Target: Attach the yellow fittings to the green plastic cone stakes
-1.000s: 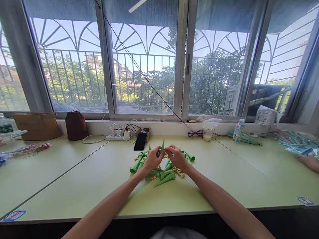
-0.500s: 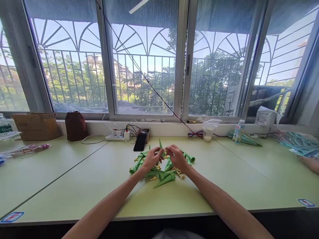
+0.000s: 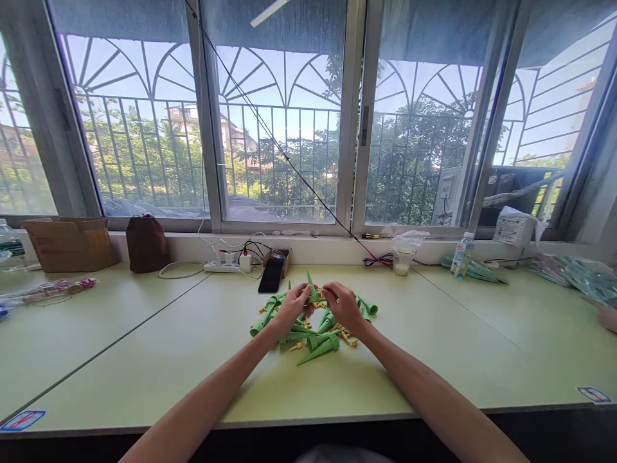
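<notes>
A heap of green cones [image 3: 318, 344] mixed with small yellow pieces [image 3: 346, 333] lies on the pale green table [image 3: 193, 360] in front of me. My left hand [image 3: 292, 306] and my right hand [image 3: 343, 303] meet just above the heap, fingers pinched together. Between them they hold one green cone [image 3: 311, 288] with its tip pointing up and slightly left. I cannot make out what the right fingers press against the cone's base.
A black phone [image 3: 272, 274], a power strip [image 3: 225, 264] with cables, a brown pouch [image 3: 146, 243] and a cardboard box [image 3: 71, 243] sit along the window sill. A plastic cup [image 3: 403, 260] and bottle [image 3: 461, 254] stand to the right. Another person's hand [image 3: 608, 316] shows at the far right.
The held cone has tilted from leaning right to leaning left and sits a little lower between my hands. My hands stay over the heap.
</notes>
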Demonstrator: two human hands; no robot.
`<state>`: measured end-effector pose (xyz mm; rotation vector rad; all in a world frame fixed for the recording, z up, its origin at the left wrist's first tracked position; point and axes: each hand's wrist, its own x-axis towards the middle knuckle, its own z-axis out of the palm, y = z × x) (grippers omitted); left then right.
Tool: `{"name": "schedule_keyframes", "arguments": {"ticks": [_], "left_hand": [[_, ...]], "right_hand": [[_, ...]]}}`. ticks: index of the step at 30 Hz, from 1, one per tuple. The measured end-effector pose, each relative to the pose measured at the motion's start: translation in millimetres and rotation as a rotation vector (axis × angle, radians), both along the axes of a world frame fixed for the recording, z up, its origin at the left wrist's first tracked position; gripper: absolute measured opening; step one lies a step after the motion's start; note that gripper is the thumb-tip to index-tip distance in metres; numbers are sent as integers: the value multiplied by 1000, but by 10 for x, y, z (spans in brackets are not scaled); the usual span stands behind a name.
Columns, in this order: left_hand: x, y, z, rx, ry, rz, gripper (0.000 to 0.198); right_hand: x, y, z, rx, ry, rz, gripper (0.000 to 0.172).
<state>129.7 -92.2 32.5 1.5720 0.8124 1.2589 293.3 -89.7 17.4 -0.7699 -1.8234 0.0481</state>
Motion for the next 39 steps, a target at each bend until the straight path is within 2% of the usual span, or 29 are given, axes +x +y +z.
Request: {"name": "schedule_keyframes", "arguments": {"ticks": [7, 17, 27, 39], "left_hand": [[9, -73, 37, -55, -32, -47, 42], [25, -158, 97, -16, -22, -53, 37], [13, -122, 52, 4, 29, -77, 40], [10, -26, -48, 189, 120, -16, 33]], "right_hand": [[0, -7, -9, -6, 4, 10, 19], [-9, 9, -29, -18, 37, 17, 20], [-12, -10, -12, -8, 60, 23, 20], [-34, 19, -81, -184, 130, 140, 21]]}}
